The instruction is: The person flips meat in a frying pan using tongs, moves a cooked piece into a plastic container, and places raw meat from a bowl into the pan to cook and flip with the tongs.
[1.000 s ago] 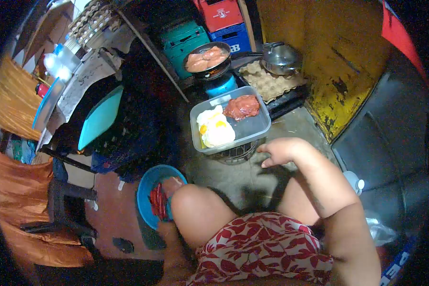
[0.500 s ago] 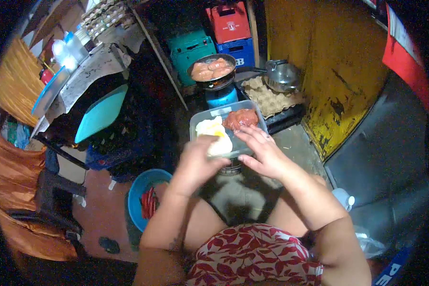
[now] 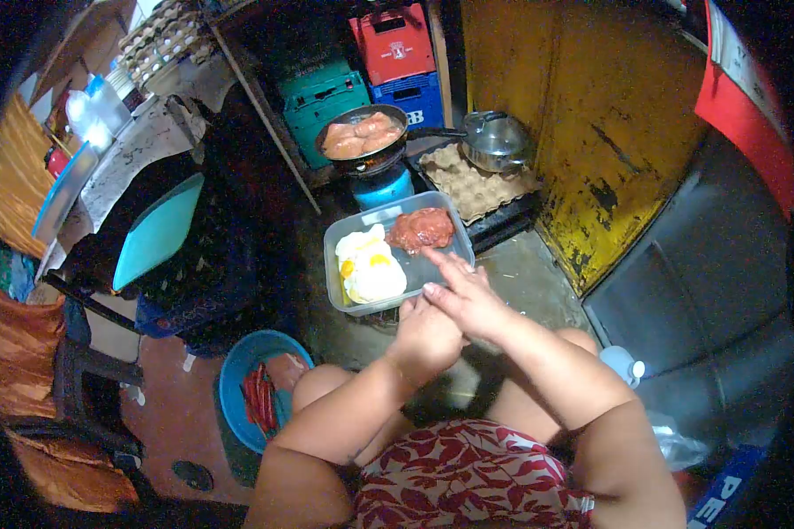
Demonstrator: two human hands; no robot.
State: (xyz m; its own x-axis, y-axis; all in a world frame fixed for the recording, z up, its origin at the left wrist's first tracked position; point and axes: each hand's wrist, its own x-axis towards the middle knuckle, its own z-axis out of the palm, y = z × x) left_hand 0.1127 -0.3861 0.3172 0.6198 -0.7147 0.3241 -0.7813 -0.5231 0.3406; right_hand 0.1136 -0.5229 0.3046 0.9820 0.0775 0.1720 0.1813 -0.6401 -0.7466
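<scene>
From the head view, the two hands meet over the lap: the left hand (image 3: 430, 338) is curled against the right, and I can't tell whether its grip holds anything. The right hand (image 3: 459, 295) has a loose, unclenched grip, fingers stretched forward, holding nothing. One clear container (image 3: 417, 265) sits just beyond them, its long axis running across the body, slightly tilted; the right hand is nearer, fingertips pointing towards the red meat (image 3: 422, 229). I count one meat lump and two yolks in the fried eggs (image 3: 372, 280). Behind is one pan (image 3: 381, 162) of pinkish pieces, too merged to count.
</scene>
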